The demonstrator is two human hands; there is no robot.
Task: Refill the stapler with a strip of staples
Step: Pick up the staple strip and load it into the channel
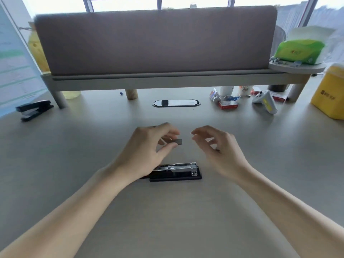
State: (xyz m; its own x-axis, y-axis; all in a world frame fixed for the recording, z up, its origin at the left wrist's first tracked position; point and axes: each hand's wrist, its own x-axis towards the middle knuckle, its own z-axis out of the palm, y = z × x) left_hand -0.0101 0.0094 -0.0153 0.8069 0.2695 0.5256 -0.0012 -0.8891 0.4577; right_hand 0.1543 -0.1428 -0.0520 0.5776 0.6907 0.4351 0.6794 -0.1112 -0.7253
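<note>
A left hand [149,146] pinches a staple strip [177,141] above the opened stapler [176,171], ready for loading, while the right hand [216,144] hovers, fingers loose and empty.

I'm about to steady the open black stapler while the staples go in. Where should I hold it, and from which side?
Grip the black base of the open black stapler at its rear end, coming from the left with the free hand. The silver metal staple channel faces up and must stay clear, while the left hand pinches the short grey staple strip above it. The right hand is empty.
</note>
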